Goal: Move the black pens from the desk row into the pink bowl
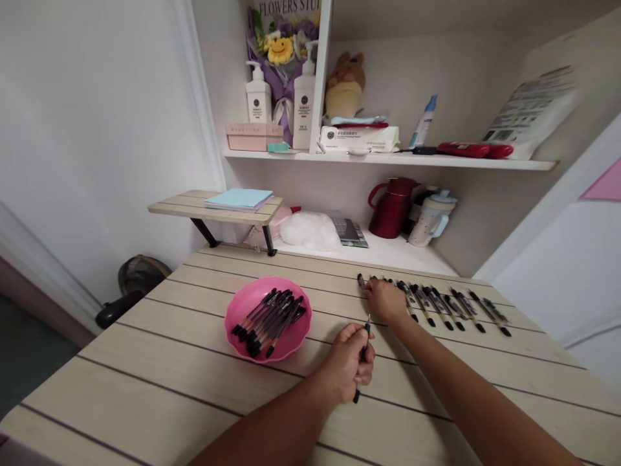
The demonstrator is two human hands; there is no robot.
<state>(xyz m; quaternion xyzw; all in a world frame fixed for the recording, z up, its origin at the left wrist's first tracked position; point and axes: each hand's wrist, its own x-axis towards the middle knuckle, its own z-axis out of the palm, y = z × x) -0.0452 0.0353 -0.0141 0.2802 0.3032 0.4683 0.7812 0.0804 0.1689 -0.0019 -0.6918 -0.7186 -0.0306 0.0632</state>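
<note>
My left hand (348,370) is closed round a black pen (363,358), held upright with its tip up, just right of a pink bowl (242,304) that holds several black pens (269,315). My right hand (385,299) reaches further back and rests, fingers curled, on the left end of a row of several black pens (451,305) laid side by side on the pale wooden table (145,382). What its fingers hold there is hidden.
A small raised shelf (213,210) with blue notebooks stands at the table's back left. Behind are a red jug (392,207), a spotted cup (429,219) and a white bag (310,231). An upper shelf carries bottles, boxes and a plush toy. A fan (138,278) sits on the floor left.
</note>
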